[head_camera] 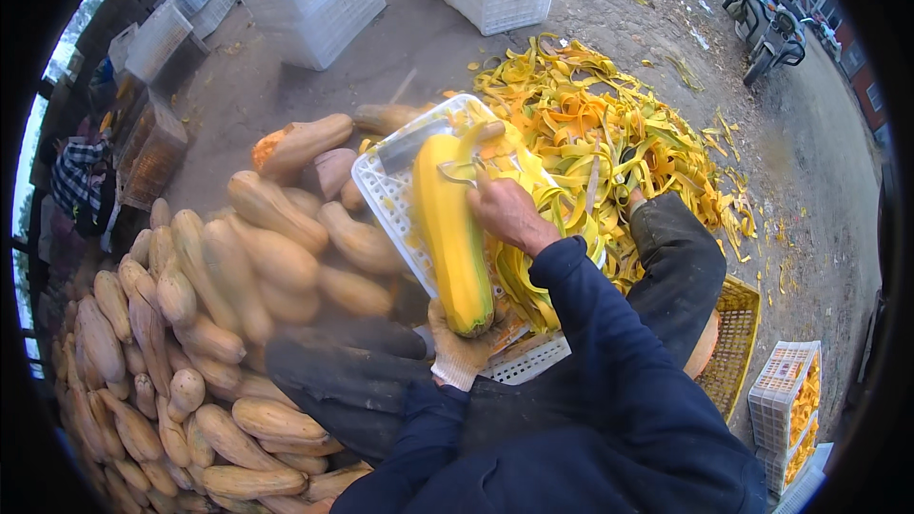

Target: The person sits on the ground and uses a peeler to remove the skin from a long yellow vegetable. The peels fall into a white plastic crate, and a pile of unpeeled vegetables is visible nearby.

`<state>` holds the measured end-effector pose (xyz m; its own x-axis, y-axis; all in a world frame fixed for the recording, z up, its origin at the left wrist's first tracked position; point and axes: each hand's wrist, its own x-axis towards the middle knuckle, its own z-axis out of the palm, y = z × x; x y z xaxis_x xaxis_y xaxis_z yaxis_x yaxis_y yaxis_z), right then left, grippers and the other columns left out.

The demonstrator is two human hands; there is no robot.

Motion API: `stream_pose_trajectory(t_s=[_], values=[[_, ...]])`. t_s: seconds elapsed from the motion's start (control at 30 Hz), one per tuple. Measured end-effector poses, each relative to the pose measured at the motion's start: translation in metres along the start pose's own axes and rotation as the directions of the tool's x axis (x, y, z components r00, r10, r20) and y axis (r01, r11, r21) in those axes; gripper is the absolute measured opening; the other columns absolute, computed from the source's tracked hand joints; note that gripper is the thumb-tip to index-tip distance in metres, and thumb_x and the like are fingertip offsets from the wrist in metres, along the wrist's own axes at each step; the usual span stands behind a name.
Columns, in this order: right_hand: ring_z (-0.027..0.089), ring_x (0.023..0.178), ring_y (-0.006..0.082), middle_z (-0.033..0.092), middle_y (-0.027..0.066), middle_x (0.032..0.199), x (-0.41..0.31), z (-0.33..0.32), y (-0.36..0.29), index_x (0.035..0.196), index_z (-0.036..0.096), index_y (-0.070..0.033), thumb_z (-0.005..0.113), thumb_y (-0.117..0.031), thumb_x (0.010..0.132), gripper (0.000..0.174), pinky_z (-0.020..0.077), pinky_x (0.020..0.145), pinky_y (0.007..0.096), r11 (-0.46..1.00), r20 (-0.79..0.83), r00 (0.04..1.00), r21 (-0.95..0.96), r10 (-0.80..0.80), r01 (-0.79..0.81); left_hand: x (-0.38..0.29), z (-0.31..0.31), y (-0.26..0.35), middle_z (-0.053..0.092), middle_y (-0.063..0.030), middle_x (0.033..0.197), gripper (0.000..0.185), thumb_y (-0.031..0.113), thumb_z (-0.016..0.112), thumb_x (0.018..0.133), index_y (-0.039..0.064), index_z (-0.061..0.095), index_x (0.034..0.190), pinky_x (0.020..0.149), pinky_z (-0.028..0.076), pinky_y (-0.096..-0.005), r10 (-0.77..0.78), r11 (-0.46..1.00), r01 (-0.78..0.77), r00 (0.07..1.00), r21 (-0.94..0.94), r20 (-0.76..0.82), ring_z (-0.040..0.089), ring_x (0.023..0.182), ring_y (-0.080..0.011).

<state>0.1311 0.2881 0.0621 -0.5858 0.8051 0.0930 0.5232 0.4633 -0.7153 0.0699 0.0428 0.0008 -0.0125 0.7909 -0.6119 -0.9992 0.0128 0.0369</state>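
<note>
A long peeled squash [451, 235], bright yellow with faint green streaks, rests across a white perforated plastic crate [389, 225] in front of me. My left hand [460, 343], in a knitted work glove, cups its lower end. Bare, my right hand [508, 210] grips a metal peeler [457, 172] against the squash's upper right side. A strip of peel [469, 141] stands up just above the blade. A flat blade-like metal piece [414, 146] lies at the crate's far left corner. Peel strips hang over the crate's right part.
Unpeeled tan squashes [243, 435] are heaped on my left. A large mound of peel strips [614, 135] lies beyond my right leg. White crates [314, 7] stand ahead; a yellow basket [735, 343] sits at my right. A person [78, 175] is at far left, a motorcycle [767, 25] at far right.
</note>
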Motion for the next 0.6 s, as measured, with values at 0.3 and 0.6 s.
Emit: stream_pose_trajectory(t_s=[0.3, 0.6], values=[[0.073, 0.079, 0.0482, 0.071, 0.0297, 0.089, -0.257, -0.024, -0.075, 0.136, 0.06, 0.009, 0.068, -0.027, 0.101, 0.051, 0.0603, 0.071, 0.0557, 0.989, 0.402, 0.915, -0.143, 0.03, 0.03, 0.002, -0.004, -0.001, 0.069, -0.0125, 0.144, 0.076, 0.07, 0.069, 0.091, 0.017, 0.067, 0.145, 0.115, 0.05, -0.0565, -0.019, 1.0, 0.022, 0.977, -0.013, 0.213, 0.063, 0.131, -0.0374], [0.07, 0.083, 0.0527, 0.069, 0.0338, 0.083, -0.023, -0.025, 0.003, 0.106, 0.065, 0.005, 0.062, -0.026, 0.102, 0.032, 0.0535, 0.076, 0.0614, 0.994, -0.011, 0.994, 0.004, -0.108, 0.108, -0.007, 0.004, 0.009, 0.074, -0.019, 0.111, 0.092, 0.089, 0.047, 0.089, 0.011, 0.068, 0.134, 0.087, 0.06, -0.0588, -0.012, 1.0, 0.012, 0.996, -0.005, -0.088, 0.071, 0.085, -0.0357]])
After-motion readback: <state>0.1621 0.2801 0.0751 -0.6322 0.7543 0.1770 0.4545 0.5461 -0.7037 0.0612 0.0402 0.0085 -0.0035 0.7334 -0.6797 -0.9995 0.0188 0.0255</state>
